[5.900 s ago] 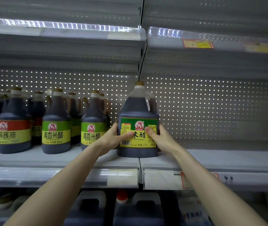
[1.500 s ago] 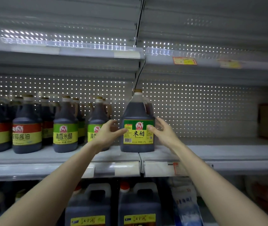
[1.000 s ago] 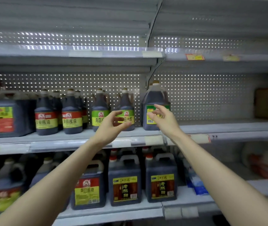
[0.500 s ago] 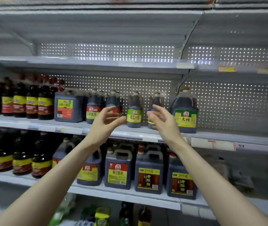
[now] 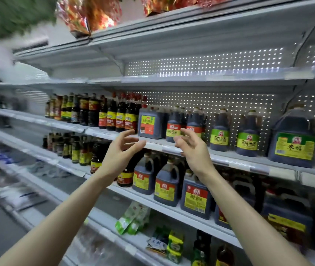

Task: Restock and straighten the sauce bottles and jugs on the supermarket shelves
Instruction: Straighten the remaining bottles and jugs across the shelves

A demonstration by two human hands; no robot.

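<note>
The large dark vinegar jug (image 5: 292, 143) with a green and yellow label stands at the right end of the middle shelf (image 5: 239, 160). Two smaller green-labelled vinegar bottles (image 5: 233, 131) and red-labelled soy bottles (image 5: 174, 125) stand to its left. My left hand (image 5: 119, 152) and my right hand (image 5: 193, 148) hover in the air in front of that shelf's edge, fingers loosely curled, holding nothing. Both hands are well left of the large jug and touch no bottle.
A square dark jug (image 5: 149, 124) and slim red-capped bottles (image 5: 118, 116) fill the shelf further left. Handled soy jugs (image 5: 166, 183) stand on the shelf below. Green packets (image 5: 131, 217) lie on the lowest shelf. Shiny bags (image 5: 87, 14) sit on top.
My hands let go of the large vinegar jug and drew back. My view swung left and away, so the jug now sits far right and more shelves show.
</note>
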